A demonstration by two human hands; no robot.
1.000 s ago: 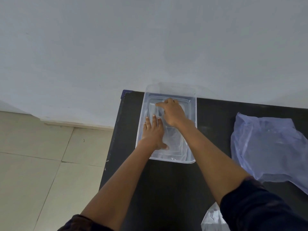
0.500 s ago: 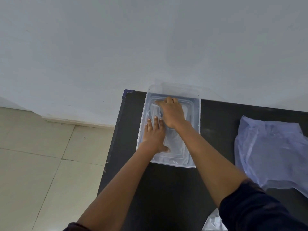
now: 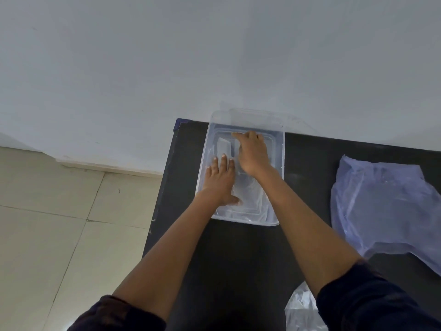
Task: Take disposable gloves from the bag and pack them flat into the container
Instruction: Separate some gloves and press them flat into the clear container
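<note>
A clear rectangular plastic container stands on the black table against the wall. Thin transparent gloves lie flat on its floor. My left hand rests palm down on the gloves in the left half, fingers spread and pointing away from me. My right hand lies farther in, at the container's far end, its fingers pressed down on the glove film. Neither hand grips anything. A pale blue plastic bag lies crumpled on the table to the right.
The black table ends at its left edge over a tiled floor. A white wall rises right behind the container. A crumpled clear plastic piece lies at the near edge beside my right sleeve.
My right hand has slid slightly toward the container's far end over the gloves. My left hand has stayed flat in the same spot. The view has shifted a little.
</note>
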